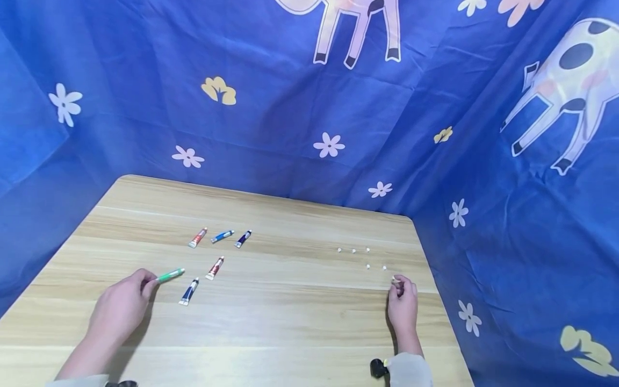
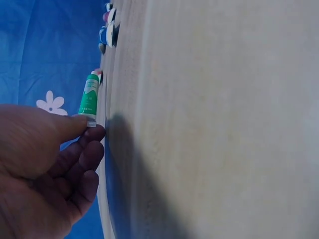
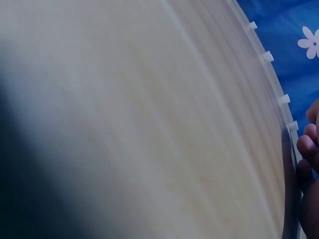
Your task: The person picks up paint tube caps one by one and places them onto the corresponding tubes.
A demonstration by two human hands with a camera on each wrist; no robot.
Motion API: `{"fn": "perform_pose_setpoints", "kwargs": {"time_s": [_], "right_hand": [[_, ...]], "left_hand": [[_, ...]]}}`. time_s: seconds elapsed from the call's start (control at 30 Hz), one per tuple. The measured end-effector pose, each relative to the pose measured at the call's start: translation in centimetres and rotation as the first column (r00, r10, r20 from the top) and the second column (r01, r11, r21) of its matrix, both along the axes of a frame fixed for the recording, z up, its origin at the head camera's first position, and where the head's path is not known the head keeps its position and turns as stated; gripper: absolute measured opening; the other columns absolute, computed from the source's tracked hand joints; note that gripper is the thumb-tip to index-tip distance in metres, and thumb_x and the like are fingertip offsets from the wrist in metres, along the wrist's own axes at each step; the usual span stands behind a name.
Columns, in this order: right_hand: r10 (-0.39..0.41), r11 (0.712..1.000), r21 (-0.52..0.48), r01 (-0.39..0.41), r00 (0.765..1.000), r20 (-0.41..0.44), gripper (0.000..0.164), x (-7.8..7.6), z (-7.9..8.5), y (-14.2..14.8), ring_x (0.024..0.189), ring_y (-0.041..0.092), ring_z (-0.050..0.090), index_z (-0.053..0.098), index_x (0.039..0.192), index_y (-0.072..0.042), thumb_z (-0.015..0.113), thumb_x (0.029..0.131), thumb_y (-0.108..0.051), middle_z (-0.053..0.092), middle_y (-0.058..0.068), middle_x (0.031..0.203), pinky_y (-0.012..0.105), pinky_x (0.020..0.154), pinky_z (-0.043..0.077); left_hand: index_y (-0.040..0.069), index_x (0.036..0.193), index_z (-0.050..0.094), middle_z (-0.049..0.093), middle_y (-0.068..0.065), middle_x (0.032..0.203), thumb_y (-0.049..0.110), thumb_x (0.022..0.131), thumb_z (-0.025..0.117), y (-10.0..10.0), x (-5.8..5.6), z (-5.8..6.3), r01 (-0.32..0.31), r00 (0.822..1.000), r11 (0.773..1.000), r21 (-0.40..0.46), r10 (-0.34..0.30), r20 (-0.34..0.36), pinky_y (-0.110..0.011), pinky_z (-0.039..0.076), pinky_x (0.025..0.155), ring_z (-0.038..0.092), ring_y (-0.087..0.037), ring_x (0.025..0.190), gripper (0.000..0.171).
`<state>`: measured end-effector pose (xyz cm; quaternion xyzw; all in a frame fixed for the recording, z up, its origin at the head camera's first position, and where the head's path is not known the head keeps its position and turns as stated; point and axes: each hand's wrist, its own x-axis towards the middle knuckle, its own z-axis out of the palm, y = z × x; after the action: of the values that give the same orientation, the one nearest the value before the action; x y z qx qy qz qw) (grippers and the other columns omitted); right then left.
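Note:
Between thumb and forefinger, my left hand pinches a small green paint tube by its flat crimped end. In the left wrist view the green tube has its white nozzle end pointing away from the hand. Nearest to it on the table lie a dark blue tube and a dark red tube. Over on the right, my right hand pinches a tiny white cap at its fingertips, close to the tabletop. Its fingers only partly show in the right wrist view.
An orange-red tube, a blue tube and a purple-blue tube lie farther back. Several small white caps, one a white cap, stand on the wooden table beyond the right hand. Blue patterned cloth surrounds the table.

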<state>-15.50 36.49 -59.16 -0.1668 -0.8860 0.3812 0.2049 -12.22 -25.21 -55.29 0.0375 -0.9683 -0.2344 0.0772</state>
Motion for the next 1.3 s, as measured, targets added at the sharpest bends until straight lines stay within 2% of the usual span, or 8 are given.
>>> {"fn": "perform_pose_setpoints", "kwargs": {"time_s": [0.13, 0.3, 0.47, 0.63, 0.7, 0.87, 1.03, 1.3], "right_hand": [[-0.018, 1.0, 0.01, 0.018, 1.0, 0.017, 0.025, -0.3, 0.0, 0.5, 0.087, 0.006, 0.052, 0.066, 0.126, 0.001, 0.059, 0.102, 0.004, 0.06, 0.016, 0.109, 0.012, 0.076, 0.044], [-0.015, 0.998, 0.067, 0.01, 0.997, 0.071, 0.028, -0.8, 0.1, 1.0, 0.09, 0.019, 0.056, 0.068, 0.129, 0.002, 0.057, 0.103, 0.001, 0.059, 0.017, 0.105, 0.025, 0.079, 0.047], [0.016, 0.995, 0.097, -0.028, 0.993, 0.121, 0.031, -1.3, 0.4, 2.1, 0.092, 0.032, 0.062, 0.07, 0.133, 0.001, 0.057, 0.105, -0.002, 0.061, 0.022, 0.104, 0.038, 0.081, 0.05], [0.047, 0.994, 0.085, -0.066, 0.976, 0.211, 0.033, -1.9, 0.7, 2.9, 0.104, 0.041, 0.064, 0.069, 0.138, -0.002, 0.057, 0.108, -0.006, 0.064, 0.027, 0.112, 0.054, 0.094, 0.053], [0.053, 0.995, 0.071, -0.072, 0.968, 0.244, 0.033, -2.2, 0.8, 3.0, 0.108, 0.043, 0.063, 0.069, 0.14, -0.003, 0.057, 0.109, -0.008, 0.064, 0.027, 0.116, 0.058, 0.098, 0.052], [0.061, 0.997, 0.034, -0.072, 0.961, 0.27, 0.031, -2.6, 0.8, 3.1, 0.106, 0.038, 0.065, 0.071, 0.137, -0.005, 0.06, 0.109, -0.012, 0.063, 0.024, 0.116, 0.05, 0.095, 0.053], [0.048, 0.998, 0.03, -0.059, 0.962, 0.268, 0.029, -2.6, 0.4, 3.2, 0.103, 0.032, 0.064, 0.074, 0.134, -0.005, 0.062, 0.109, -0.014, 0.064, 0.02, 0.113, 0.037, 0.088, 0.05], [0.027, 0.999, 0.03, -0.036, 0.965, 0.26, 0.025, -2.6, 0.3, 3.2, 0.108, 0.037, 0.065, 0.076, 0.129, -0.006, 0.063, 0.109, -0.013, 0.065, 0.021, 0.117, 0.041, 0.092, 0.051]], "left_hand": [[-0.001, 0.105, 0.07, 0.075, -0.018, 0.084, 0.012, 0.105, 0.066, -0.1, 0.1, 0.1, -0.009, 1.0, 1.0, 0.005, 0.009, 0.004, -0.051, 0.049, 0.058, 0.068, -0.035, 0.069, 0.013], [0.001, 0.104, 0.071, 0.076, -0.017, 0.082, 0.012, 0.105, 0.067, -0.1, 0.4, 0.2, -0.008, 1.0, 1.0, 0.013, 0.008, 0.001, -0.05, 0.048, 0.056, 0.068, -0.036, 0.067, 0.012], [0.002, 0.106, 0.07, 0.077, -0.017, 0.084, 0.014, 0.106, 0.067, -0.1, 0.5, 0.3, -0.002, 1.0, 1.0, 0.03, 0.001, 0.031, -0.05, 0.048, 0.056, 0.069, -0.037, 0.068, 0.012], [0.001, 0.109, 0.07, 0.076, -0.016, 0.085, 0.017, 0.108, 0.065, -0.5, 0.2, 0.5, -0.004, 0.997, 0.999, 0.042, 0.0, 0.084, -0.044, 0.046, 0.056, 0.068, -0.035, 0.07, 0.017], [0.001, 0.109, 0.069, 0.075, -0.015, 0.084, 0.017, 0.109, 0.063, -0.7, 0.1, 0.6, -0.007, 0.995, 0.999, 0.045, 0.003, 0.103, -0.046, 0.047, 0.057, 0.068, -0.036, 0.071, 0.018], [0.0, 0.109, 0.068, 0.074, -0.019, 0.086, 0.017, 0.11, 0.061, -0.8, -0.1, 1.0, -0.018, 0.991, 0.999, 0.042, 0.012, 0.137, -0.056, 0.051, 0.062, 0.069, -0.044, 0.076, 0.018], [-0.001, 0.109, 0.066, 0.073, -0.019, 0.085, 0.017, 0.111, 0.059, -0.8, 0.0, 1.1, -0.021, 0.987, 0.999, 0.04, 0.015, 0.158, -0.052, 0.05, 0.059, 0.067, -0.039, 0.073, 0.02], [-0.002, 0.108, 0.065, 0.072, -0.019, 0.085, 0.017, 0.112, 0.057, -0.6, -0.1, 1.3, -0.028, 0.987, 0.999, 0.04, 0.021, 0.16, -0.047, 0.048, 0.058, 0.066, -0.037, 0.072, 0.021]]}}
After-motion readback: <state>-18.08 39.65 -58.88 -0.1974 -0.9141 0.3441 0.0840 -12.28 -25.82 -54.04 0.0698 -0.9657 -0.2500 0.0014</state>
